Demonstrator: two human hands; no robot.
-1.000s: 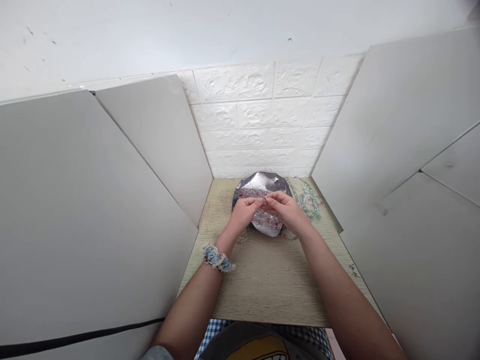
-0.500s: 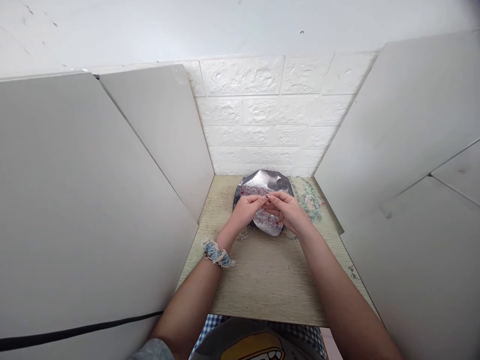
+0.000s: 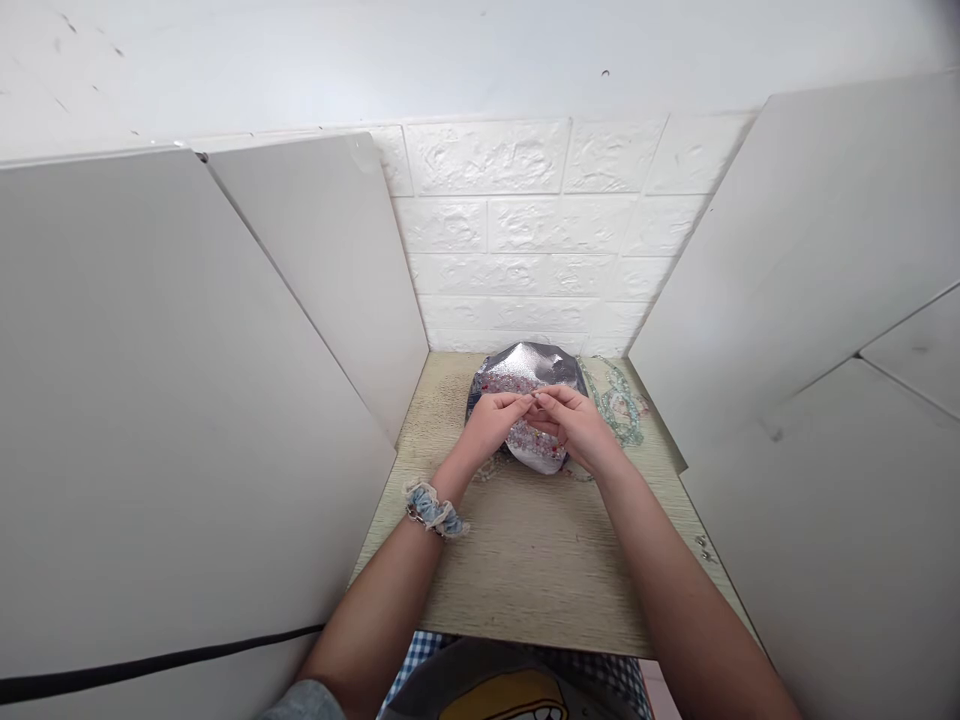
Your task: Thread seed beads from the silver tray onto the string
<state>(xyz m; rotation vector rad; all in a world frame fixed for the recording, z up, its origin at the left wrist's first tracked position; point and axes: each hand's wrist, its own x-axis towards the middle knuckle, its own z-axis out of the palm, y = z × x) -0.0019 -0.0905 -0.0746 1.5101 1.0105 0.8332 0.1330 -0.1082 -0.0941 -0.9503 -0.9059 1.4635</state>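
Observation:
My left hand [image 3: 491,425] and my right hand [image 3: 574,425] meet fingertip to fingertip above a silver foil-lined bag [image 3: 536,358]. Both are closed in a pinch; what sits between the fingertips is too small to make out, perhaps a bead. Many loose pink and clear beads [image 3: 532,440] lie on the foil under my hands, with a few red and yellow ones among them. A blue and white scrunchie [image 3: 435,510] is round my left wrist.
Strings of pale green beads [image 3: 621,405] lie right of the bag. Two small metal pieces [image 3: 703,548] rest near the right edge of the wooden tabletop [image 3: 525,570]. White panels [image 3: 315,270] flank both sides, and a white brick-patterned wall [image 3: 525,225] stands behind.
The camera view has shifted very slightly. Both hands keep their pinch over the foil, with hardly any visible movement.

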